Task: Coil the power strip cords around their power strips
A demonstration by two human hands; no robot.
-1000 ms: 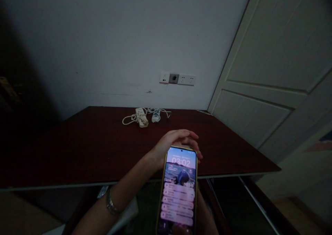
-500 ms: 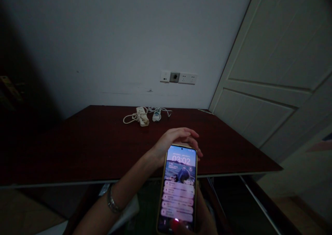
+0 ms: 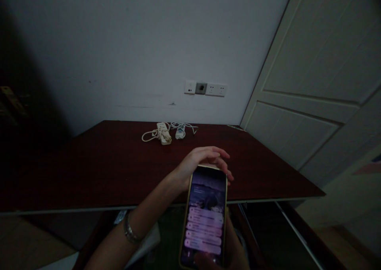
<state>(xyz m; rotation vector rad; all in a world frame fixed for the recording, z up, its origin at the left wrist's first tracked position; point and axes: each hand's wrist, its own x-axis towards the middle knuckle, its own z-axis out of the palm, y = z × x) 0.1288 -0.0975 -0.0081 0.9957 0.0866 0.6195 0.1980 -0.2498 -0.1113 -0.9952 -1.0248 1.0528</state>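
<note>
a rectangular yellow-cased phone [image 3: 204,218] is gripped low by the right hand [image 3: 231,252] at a dark-red wooden desk's [image 3: 95,170] edge; the left hand [image 3: 205,159] is curled at the phone's top, whether gripping cannot be told

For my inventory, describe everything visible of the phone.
The phone is held lengthwise in the right hand, seen partly against the table, screen facing the camera. A yellowish case rims the dimly lit display, where pale bars with unreadable text stack below a darker wallpaper. The right thumb overlaps its bottom; the left hand curls at the top edge, contact unclear.
</note>
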